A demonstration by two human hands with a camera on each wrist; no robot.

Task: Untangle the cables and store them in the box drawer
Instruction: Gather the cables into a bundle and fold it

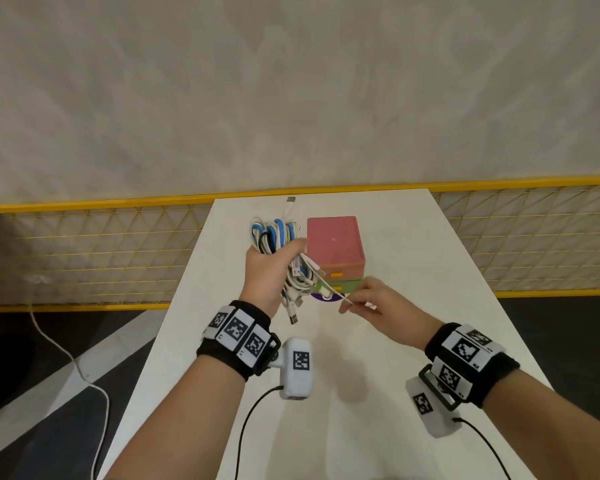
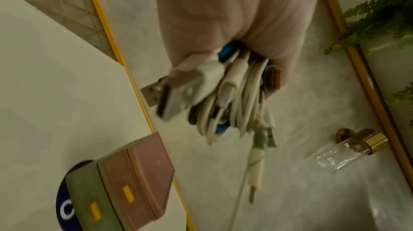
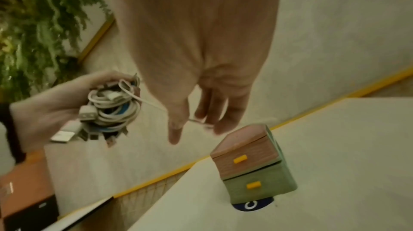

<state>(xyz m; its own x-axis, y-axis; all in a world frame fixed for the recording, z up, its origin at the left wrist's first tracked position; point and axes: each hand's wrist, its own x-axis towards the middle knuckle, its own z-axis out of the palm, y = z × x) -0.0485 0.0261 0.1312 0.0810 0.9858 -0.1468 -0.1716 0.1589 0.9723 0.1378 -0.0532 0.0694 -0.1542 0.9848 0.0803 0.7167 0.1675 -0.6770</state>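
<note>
My left hand [image 1: 267,268] grips a tangled bundle of white and blue cables [image 1: 274,233] above the white table [image 1: 413,271], with USB plugs [image 2: 156,93] hanging out below the fist. My right hand [image 1: 364,299] pinches one thin white cable strand [image 1: 333,292] that runs taut from the bundle [image 3: 111,109] to its fingertips [image 3: 176,128]. The box [image 1: 335,251] has a pink upper drawer and a green lower drawer [image 3: 259,187], both shut, each with a yellow handle. It stands just behind and between my hands.
A dark blue round sticker [image 1: 326,296] lies under the box's front. A yellow wire fence [image 1: 101,251] runs behind and beside the table. A white cord [image 1: 66,355] trails on the floor at left. Green plants [image 3: 44,22] hang on the wall.
</note>
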